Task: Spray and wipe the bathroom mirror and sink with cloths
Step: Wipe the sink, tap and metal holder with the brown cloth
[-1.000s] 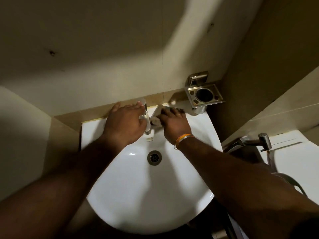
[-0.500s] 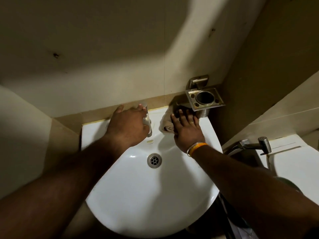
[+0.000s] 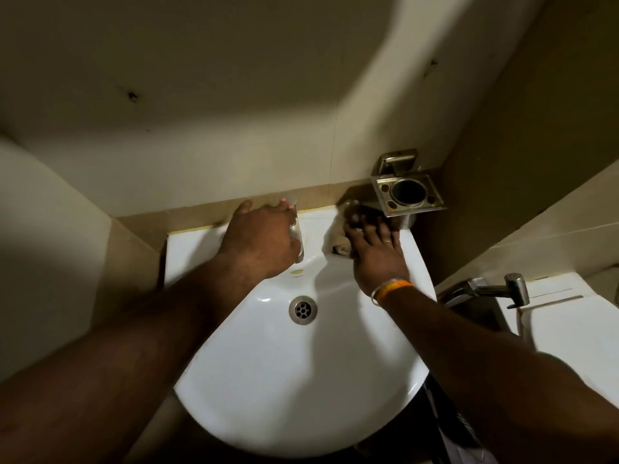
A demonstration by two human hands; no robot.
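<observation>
- Head view: the left hand point(image 3: 259, 241) wraps the tap point(image 3: 298, 236) at the far rim of the white sink point(image 3: 301, 380), grip clenched round it.
- The right hand point(image 3: 375, 252) lies flat, fingers straight and released, pressing a pale cloth point(image 3: 338, 244) onto the sink's far right ledge.
- An orange wristband point(image 3: 390, 289) shows on that wrist.
- A metal cup holder point(image 3: 408, 194) juts from the wall just beyond the fingertips.
- The drain point(image 3: 302, 310) sits mid-basin, near both hands.
- A hand sprayer point(image 3: 502, 291) hangs at right.
</observation>
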